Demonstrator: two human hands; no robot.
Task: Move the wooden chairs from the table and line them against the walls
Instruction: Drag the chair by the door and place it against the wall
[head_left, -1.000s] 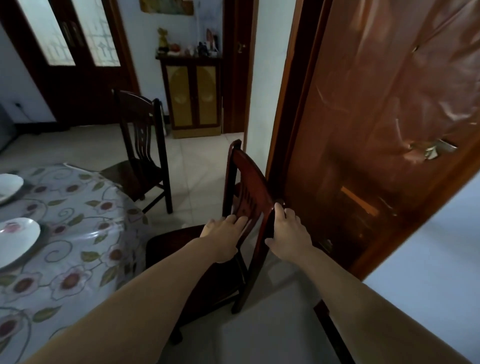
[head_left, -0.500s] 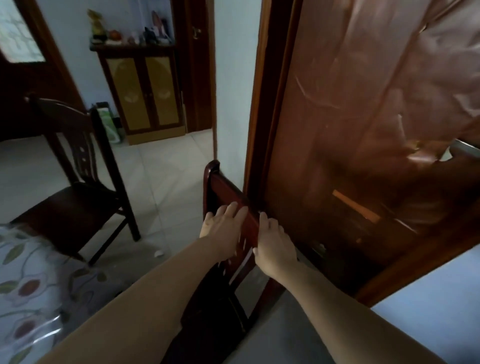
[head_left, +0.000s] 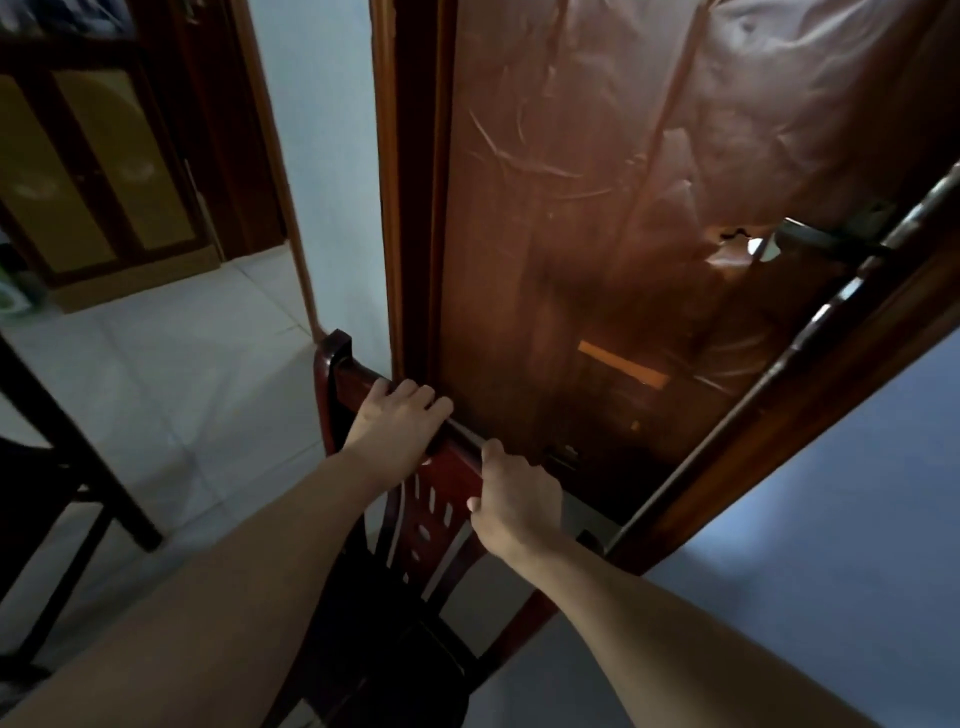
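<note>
Gripping the top rail of the wooden chair with 2 hands: left hand curled over it, right hand wrapped around beside it. Standing on the pale tiled floor, chair back just beside the brown door. Sitting in the far left corner, a yellow-panelled cabinet.

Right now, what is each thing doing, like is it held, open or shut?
Reddish wooden chair: upright, held by its top rail, back close to the door.
Left hand: shut on the chair's top rail.
Right hand: shut on the chair's top rail.
Brown wooden door: appears shut in its frame, surface scratched.
Yellow-panelled cabinet: doors shut.
Second dark wooden chair: standing free, untouched.
</note>
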